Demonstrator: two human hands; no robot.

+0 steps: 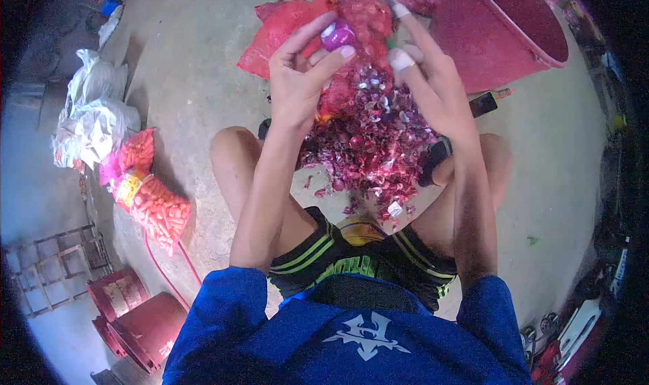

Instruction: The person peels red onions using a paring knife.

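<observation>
A shiny purple onion [337, 36] is held between the thumb and fingers of my left hand [303, 74], over the red mesh sacks. My right hand [433, 81] is raised to the right of it, apart from the onion, with its fingers spread and light coverings on some fingertips. No object shows in that hand. Beneath both hands, a pile of purple onion skins [378, 141] spreads over the floor between my legs, with a small red onion [356, 141] among them. A red mesh sack of onions [365, 13] lies behind the pile.
A large red tub [500, 33] stands at the upper right, with a dark phone-like object [483, 105] below it. At left are white plastic bags [98, 114] and a mesh bag of carrot-like orange pieces [161, 212]. Red buckets [145, 324] lie at the lower left.
</observation>
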